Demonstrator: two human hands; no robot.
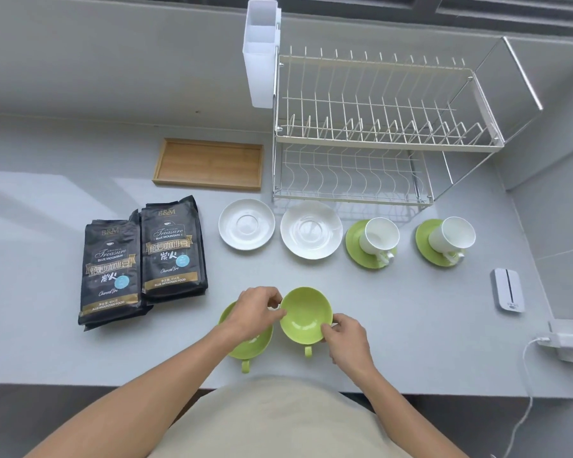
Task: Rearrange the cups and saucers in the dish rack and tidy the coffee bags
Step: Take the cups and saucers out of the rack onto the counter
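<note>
Saucers (246, 224) before apparently bare rack (354, 173)

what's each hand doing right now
Left hand: fingers pinching the rim of the right green cup.
Right hand: gripping the same cup's opposite rim.

Grey counter (411, 342) with saucers (246, 224), coffee bags (143, 259)

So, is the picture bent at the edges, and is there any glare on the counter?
Head view: yes, wide-angle bending; the dish rack leans outward and the counter edge curves. A pale band of glare lies on the counter's left part, beside the coffee bags. The green cup between both hands is sharp.
</note>
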